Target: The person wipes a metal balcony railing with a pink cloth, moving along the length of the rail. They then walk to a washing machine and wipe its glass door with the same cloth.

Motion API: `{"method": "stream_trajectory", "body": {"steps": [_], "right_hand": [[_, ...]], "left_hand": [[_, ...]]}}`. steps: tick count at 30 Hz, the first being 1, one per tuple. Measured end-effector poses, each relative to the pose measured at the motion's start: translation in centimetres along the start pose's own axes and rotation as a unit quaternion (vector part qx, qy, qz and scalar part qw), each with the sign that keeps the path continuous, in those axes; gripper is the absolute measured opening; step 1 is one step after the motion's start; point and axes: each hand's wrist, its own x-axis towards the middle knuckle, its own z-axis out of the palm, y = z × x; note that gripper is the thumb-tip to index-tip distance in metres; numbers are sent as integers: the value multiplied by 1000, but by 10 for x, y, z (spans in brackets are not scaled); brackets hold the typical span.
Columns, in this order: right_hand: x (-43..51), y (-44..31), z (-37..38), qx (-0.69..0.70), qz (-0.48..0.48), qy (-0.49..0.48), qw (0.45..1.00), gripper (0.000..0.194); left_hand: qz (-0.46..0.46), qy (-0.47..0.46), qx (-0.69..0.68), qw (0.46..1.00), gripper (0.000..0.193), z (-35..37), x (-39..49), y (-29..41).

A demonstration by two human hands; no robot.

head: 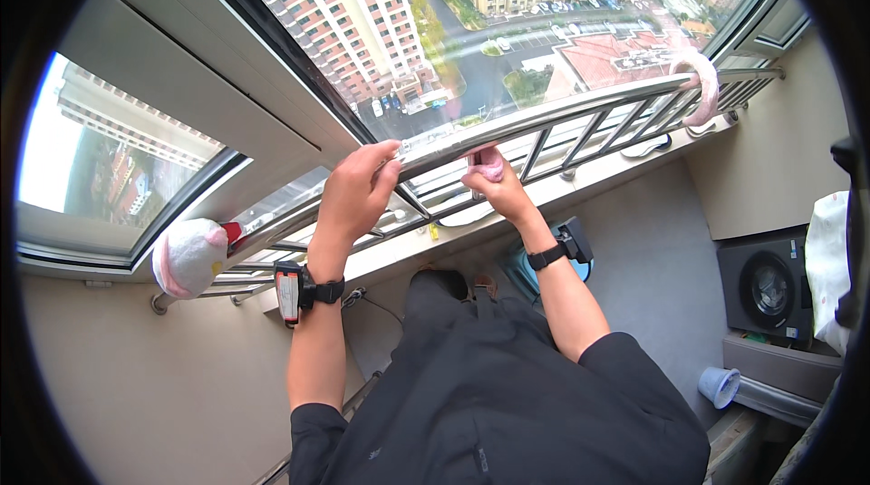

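My left hand (359,191) rests on the metal railing (544,114) in front of the window, its fingers over the top rail and no cloth in view under them. To its right, my right hand (499,189) is closed around a pink cloth (487,164) just below the top rail, against an upright bar. A pink, fluffy loop (707,90) hangs over the rail further right. At the rail's left end is a white and pink plush toy (190,258) with a red part beside it.
Insoles or flat shoe-like items (646,147) lie on the ledge (401,247) behind the bars. A blue basin (523,271) stands on the floor below my right wrist. At the right are a dark front-loading washing machine (764,289) and a light blue bucket (718,387).
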Motion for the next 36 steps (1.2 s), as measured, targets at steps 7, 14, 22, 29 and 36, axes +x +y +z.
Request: {"method": "stream_trajectory", "body": {"steps": [7, 14, 22, 29, 36], "right_hand": [[-5, -31, -11, -185, 9, -117, 976, 52], [17, -21, 16, -190, 44, 14, 981, 17], [41, 61, 24, -275, -154, 212, 925, 16], [28, 164, -16, -364, -123, 136, 913, 28], [28, 143, -14, -303, 7, 137, 943, 32]], "left_hand": [[26, 69, 203, 976, 27, 16, -8, -21], [4, 54, 218, 974, 27, 14, -5, -15], [29, 99, 221, 970, 22, 22, -6, -22], [54, 123, 282, 950, 17, 27, -3, -28], [32, 109, 287, 951, 21, 28, -7, -28]]}}
